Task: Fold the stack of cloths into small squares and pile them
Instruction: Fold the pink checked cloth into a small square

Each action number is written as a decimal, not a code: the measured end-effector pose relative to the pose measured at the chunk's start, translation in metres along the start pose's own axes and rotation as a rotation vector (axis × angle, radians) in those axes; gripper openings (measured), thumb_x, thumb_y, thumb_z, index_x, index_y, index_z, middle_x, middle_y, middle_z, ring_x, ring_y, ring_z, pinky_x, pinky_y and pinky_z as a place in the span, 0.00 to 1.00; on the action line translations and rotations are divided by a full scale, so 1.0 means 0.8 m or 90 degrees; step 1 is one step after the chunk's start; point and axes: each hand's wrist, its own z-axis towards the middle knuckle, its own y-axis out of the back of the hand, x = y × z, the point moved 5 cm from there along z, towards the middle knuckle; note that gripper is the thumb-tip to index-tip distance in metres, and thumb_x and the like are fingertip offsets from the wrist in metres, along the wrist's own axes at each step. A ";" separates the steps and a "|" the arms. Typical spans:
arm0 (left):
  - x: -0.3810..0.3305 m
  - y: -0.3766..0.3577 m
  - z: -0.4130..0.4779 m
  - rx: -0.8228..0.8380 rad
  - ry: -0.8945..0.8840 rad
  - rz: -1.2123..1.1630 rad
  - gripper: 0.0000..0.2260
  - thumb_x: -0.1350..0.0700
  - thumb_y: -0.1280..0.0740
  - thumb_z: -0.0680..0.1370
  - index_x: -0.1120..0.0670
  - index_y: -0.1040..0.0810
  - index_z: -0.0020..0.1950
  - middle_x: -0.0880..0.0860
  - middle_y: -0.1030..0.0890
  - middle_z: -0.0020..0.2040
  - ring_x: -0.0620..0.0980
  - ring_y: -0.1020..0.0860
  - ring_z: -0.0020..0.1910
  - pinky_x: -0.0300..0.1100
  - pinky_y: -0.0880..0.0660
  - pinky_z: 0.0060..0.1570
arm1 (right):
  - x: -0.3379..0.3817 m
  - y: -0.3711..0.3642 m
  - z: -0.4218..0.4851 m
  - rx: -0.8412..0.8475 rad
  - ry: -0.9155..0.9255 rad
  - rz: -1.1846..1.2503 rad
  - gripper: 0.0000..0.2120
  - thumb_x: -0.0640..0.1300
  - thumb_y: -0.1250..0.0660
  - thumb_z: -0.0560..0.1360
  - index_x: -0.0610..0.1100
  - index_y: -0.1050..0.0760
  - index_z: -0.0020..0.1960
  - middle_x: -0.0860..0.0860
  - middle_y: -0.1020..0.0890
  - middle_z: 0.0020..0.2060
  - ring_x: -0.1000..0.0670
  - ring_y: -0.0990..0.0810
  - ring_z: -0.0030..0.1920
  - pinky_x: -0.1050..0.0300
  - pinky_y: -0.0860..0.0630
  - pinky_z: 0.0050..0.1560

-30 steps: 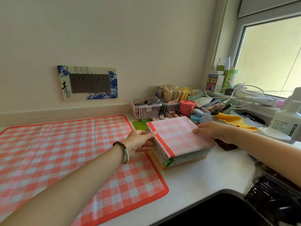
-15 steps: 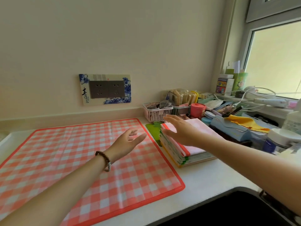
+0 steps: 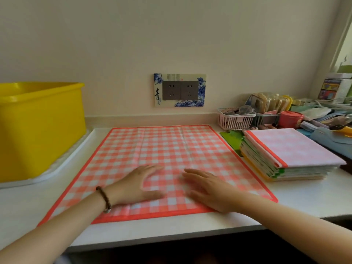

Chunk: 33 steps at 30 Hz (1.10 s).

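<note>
Left hand (image 3: 137, 184) and right hand (image 3: 207, 189) press flat, fingers straight, slightly apart on the spread checked cloth (image 3: 171, 145), lower centre; skewed fold likely if it slides on the tabletop (image 3: 304, 197), and the folded pile (image 3: 289, 149) just beside, mid-right, could get nudged.

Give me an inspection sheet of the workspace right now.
Surface: white countertop, partly covered.
Job's things: red-checked cloth spread flat, unfolded; pile of folded cloths beside its right edge.
Clutter: yellow tub on a white tray at left; pink basket, red lidded pot and packets behind the pile.
Hands: left hand and right hand flat on the cloth's near part, fingers straight, holding nothing.
Cables: what looks like a white cord at far right, blurred.
Surroundings: cream wall with a double socket; window frame at right edge.
</note>
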 end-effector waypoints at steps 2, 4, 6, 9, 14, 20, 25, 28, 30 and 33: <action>0.001 0.002 -0.018 0.011 -0.014 0.021 0.38 0.31 0.34 0.66 0.36 0.45 0.73 0.39 0.45 0.75 0.38 0.46 0.72 0.39 0.47 0.72 | 0.014 -0.007 -0.004 0.002 0.038 0.021 0.26 0.60 0.45 0.78 0.58 0.43 0.74 0.60 0.44 0.75 0.57 0.43 0.73 0.58 0.46 0.74; -0.001 0.003 -0.034 0.031 -0.021 0.023 0.37 0.31 0.32 0.65 0.31 0.46 0.70 0.36 0.45 0.72 0.36 0.46 0.70 0.39 0.47 0.72 | 0.026 -0.010 -0.010 0.007 0.077 0.025 0.26 0.61 0.43 0.77 0.59 0.41 0.73 0.61 0.42 0.74 0.60 0.42 0.72 0.60 0.45 0.73; -0.004 0.002 -0.046 0.056 -0.021 0.036 0.38 0.32 0.32 0.65 0.31 0.46 0.71 0.33 0.46 0.69 0.34 0.47 0.69 0.38 0.48 0.71 | 0.036 -0.011 -0.015 0.018 0.113 0.028 0.26 0.63 0.43 0.76 0.60 0.39 0.72 0.63 0.40 0.73 0.62 0.41 0.71 0.60 0.43 0.72; -0.007 -0.001 -0.056 0.061 -0.032 0.045 0.35 0.33 0.32 0.66 0.33 0.41 0.71 0.32 0.45 0.69 0.33 0.48 0.69 0.37 0.49 0.70 | 0.045 -0.007 -0.020 0.022 0.149 0.018 0.24 0.62 0.40 0.75 0.58 0.34 0.70 0.63 0.35 0.71 0.64 0.37 0.69 0.62 0.38 0.70; -0.014 0.003 -0.059 0.042 -0.022 0.025 0.27 0.32 0.32 0.66 0.34 0.30 0.64 0.33 0.36 0.69 0.33 0.40 0.67 0.36 0.44 0.66 | 0.055 0.009 -0.026 -0.002 0.190 -0.084 0.20 0.60 0.40 0.76 0.55 0.26 0.65 0.60 0.25 0.65 0.61 0.27 0.63 0.67 0.32 0.62; -0.029 0.020 -0.060 -0.002 -0.034 -0.031 0.14 0.39 0.30 0.70 0.43 0.17 0.52 0.35 0.20 0.53 0.30 0.26 0.56 0.27 0.31 0.58 | 0.066 0.019 -0.024 -0.033 0.200 -0.124 0.16 0.52 0.37 0.77 0.54 0.26 0.64 0.58 0.19 0.56 0.57 0.19 0.52 0.62 0.23 0.52; -0.037 0.034 -0.052 0.008 -0.025 -0.062 0.10 0.47 0.30 0.74 0.47 0.17 0.53 0.39 0.17 0.47 0.34 0.21 0.47 0.29 0.25 0.49 | 0.068 0.030 -0.013 -0.022 0.144 -0.098 0.19 0.49 0.37 0.77 0.56 0.34 0.67 0.56 0.19 0.55 0.55 0.19 0.51 0.61 0.23 0.52; -0.045 0.055 -0.046 0.022 -0.033 -0.046 0.10 0.48 0.30 0.74 0.47 0.17 0.53 0.41 0.16 0.46 0.35 0.20 0.45 0.32 0.23 0.48 | 0.070 0.056 0.000 -0.035 0.113 -0.068 0.18 0.47 0.36 0.77 0.56 0.32 0.65 0.56 0.19 0.56 0.58 0.20 0.52 0.62 0.24 0.57; -0.050 0.079 -0.042 0.002 -0.042 -0.061 0.09 0.52 0.29 0.73 0.49 0.17 0.52 0.42 0.16 0.45 0.36 0.19 0.43 0.31 0.23 0.45 | 0.071 0.082 0.012 -0.063 0.106 -0.068 0.16 0.46 0.35 0.76 0.55 0.29 0.63 0.56 0.19 0.55 0.58 0.21 0.52 0.62 0.24 0.57; -0.053 0.119 -0.029 -0.059 -0.048 -0.069 0.07 0.57 0.28 0.73 0.49 0.16 0.50 0.42 0.16 0.41 0.37 0.19 0.40 0.28 0.26 0.40 | 0.071 0.116 0.032 -0.129 0.115 -0.100 0.13 0.47 0.34 0.76 0.54 0.25 0.60 0.56 0.19 0.52 0.57 0.20 0.49 0.64 0.25 0.51</action>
